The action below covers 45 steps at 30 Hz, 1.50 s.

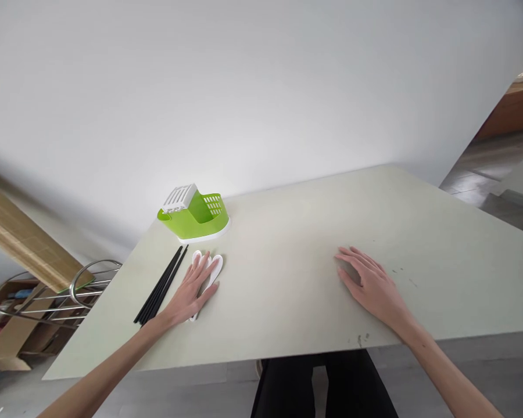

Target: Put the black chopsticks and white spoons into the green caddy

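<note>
My left hand (pixel 194 290) lies with its fingers spread over several white spoons (pixel 217 269), hiding much of them. Just left of it, a bundle of black chopsticks (pixel 162 285) rests side by side on the table. Behind these stands a green utensil holder (pixel 187 223) with a white slotted top at its left, a lattice side and a white base. On the right, my right hand (pixel 368 281) rests on the tabletop, fingers stretched out and holding nothing.
The pale table (pixel 283 261) meets a white wall (pixel 261 93) at its back. Off its left edge are a metal rack (pixel 76 290), a long cardboard piece (pixel 30 232) and an opened carton (pixel 11 345). Dark marks (pixel 359 339) spot the front right of the tabletop.
</note>
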{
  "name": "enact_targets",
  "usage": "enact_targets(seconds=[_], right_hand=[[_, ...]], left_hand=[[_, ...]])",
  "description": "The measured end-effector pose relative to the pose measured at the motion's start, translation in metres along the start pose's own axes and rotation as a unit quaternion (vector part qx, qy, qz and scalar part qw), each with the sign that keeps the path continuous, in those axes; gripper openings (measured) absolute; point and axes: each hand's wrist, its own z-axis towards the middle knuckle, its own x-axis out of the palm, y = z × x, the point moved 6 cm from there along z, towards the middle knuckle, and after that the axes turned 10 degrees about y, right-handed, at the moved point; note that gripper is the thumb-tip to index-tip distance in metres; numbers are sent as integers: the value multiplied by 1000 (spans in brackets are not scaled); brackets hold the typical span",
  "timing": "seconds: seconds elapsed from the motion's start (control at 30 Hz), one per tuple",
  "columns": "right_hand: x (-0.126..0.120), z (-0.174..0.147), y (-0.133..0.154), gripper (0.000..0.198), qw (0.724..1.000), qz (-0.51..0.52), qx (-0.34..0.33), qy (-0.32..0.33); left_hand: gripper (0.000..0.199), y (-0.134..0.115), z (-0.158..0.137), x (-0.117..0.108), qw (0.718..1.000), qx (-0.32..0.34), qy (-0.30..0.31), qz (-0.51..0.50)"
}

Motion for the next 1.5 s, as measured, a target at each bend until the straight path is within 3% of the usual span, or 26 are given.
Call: enact_targets(seconds=[0.17, 0.27, 0.37, 0.57, 0.67, 0.8, 0.93, 1.07, 1.17, 1.27, 1.37, 1.43, 1.5], right_hand=[[0, 0, -1, 45, 1000, -2, 8, 0], [1, 1, 0, 45, 1000, -2, 12, 3], [1, 1, -1, 44, 1000, 1, 15, 3], [0, 2, -2, 43, 1000, 10, 23, -3], [-2, 3, -4, 43, 999, 23, 36, -25], [-6, 3, -10, 45, 995, 63, 66, -45], [-11, 2, -13, 46, 990, 93, 80, -67], [-13, -1, -12, 46, 989, 103, 87, -60], [-12, -3, -12, 47, 989, 99, 104, -40], [-11, -5, -14, 48, 990, 87, 112, -27], [-9, -6, -15, 46, 991, 74, 108, -25], [-8, -6, -15, 45, 993, 66, 97, -26], [-7, -6, -14, 44, 994, 57, 86, -25]], left_hand=[[62, -22, 26, 6, 1000, 14, -15, 0], [61, -51, 52, 16, 999, 21, -19, -16], [61, -102, 83, 31, 998, 39, -10, -44], [71, -229, 138, 57, 990, 88, -15, -114], [69, -271, 153, 63, 985, 79, -24, -149], [68, -295, 158, 63, 979, 62, -53, -187], [66, -297, 151, 59, 969, 66, -64, -231], [62, -275, 133, 47, 945, 100, -88, -299], [58, -225, 111, 26, 944, 128, -126, -278], [52, -137, 81, -2, 958, 95, -171, -211], [54, -33, 41, -29, 974, 12, -188, -124], [62, 29, 12, -41, 983, -49, -164, -70], [73, 74, -13, -40, 993, -75, -87, -28]])
